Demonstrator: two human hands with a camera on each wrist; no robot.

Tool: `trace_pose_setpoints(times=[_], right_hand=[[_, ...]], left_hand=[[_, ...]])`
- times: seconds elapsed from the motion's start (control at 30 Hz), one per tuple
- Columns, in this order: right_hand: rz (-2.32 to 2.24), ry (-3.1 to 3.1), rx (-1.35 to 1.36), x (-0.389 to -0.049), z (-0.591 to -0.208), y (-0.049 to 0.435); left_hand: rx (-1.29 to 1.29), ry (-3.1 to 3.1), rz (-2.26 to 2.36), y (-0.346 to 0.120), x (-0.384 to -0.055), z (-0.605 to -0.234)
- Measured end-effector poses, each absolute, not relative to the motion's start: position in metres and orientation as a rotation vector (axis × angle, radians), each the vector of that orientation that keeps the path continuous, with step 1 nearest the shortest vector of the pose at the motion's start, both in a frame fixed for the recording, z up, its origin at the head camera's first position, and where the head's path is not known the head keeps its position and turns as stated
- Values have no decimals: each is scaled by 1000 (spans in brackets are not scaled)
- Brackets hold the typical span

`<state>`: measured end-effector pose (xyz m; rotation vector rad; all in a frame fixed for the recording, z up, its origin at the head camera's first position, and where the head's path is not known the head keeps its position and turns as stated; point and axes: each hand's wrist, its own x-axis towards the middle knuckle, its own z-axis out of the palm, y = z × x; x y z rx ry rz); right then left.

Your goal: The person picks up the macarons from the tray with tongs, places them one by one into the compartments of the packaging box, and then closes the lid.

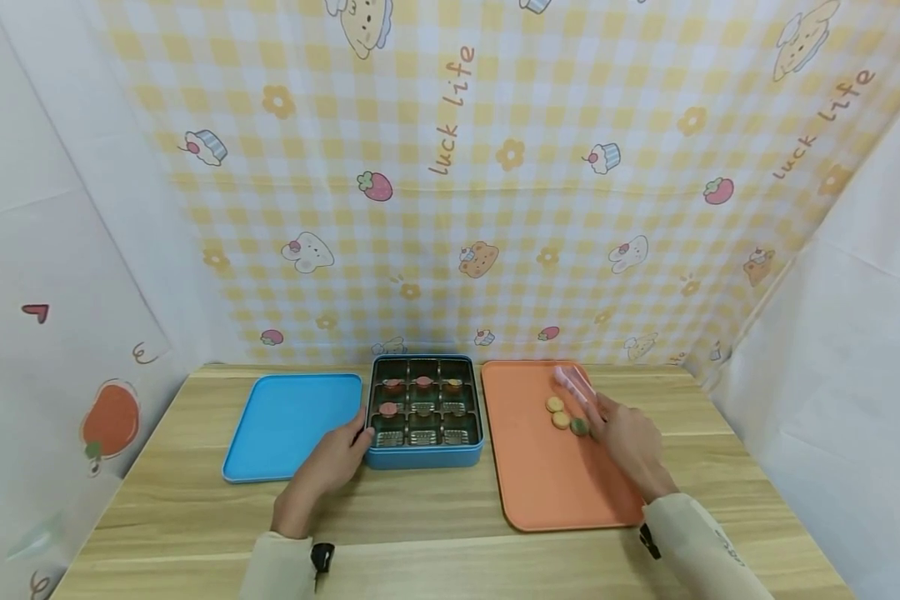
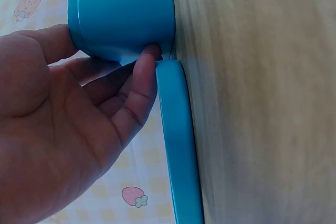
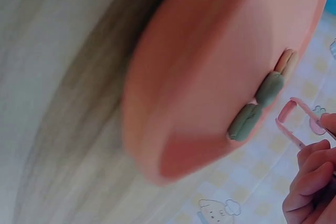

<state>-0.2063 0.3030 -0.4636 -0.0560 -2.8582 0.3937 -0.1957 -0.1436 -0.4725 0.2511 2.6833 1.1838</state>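
My left hand (image 1: 333, 457) holds the left side of a blue tin (image 1: 423, 458), thumb at its rim and fingers bent against its side in the left wrist view. Inside, a clear divided insert (image 1: 423, 437) bears several small round sandwich cookies, including a pink one (image 1: 388, 409). Over the orange tray (image 1: 547, 492), my right hand (image 1: 632, 442) grips pink tongs (image 1: 579, 392). A pink piece (image 3: 287, 111) spans their far ends; I cannot tell whether it is part of them. Near the tongs lie two yellowish cookies (image 1: 561, 420) and a green cookie (image 1: 579, 427).
Left of the tin lies a flat blue lid (image 1: 296, 417), its edge close to my left hand. Everything stands on a wood-grain table (image 1: 390, 533). A yellow checked cloth (image 1: 450, 283) hangs behind the table, with white cloth at both sides.
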Motion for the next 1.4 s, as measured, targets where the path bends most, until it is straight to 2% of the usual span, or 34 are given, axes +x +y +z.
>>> trace_pose_setpoints(times=[1.4], right_hand=[[409,-2688,179,-191,-452,240]], left_hand=[[249,2689,1164,-143,-195,-472]])
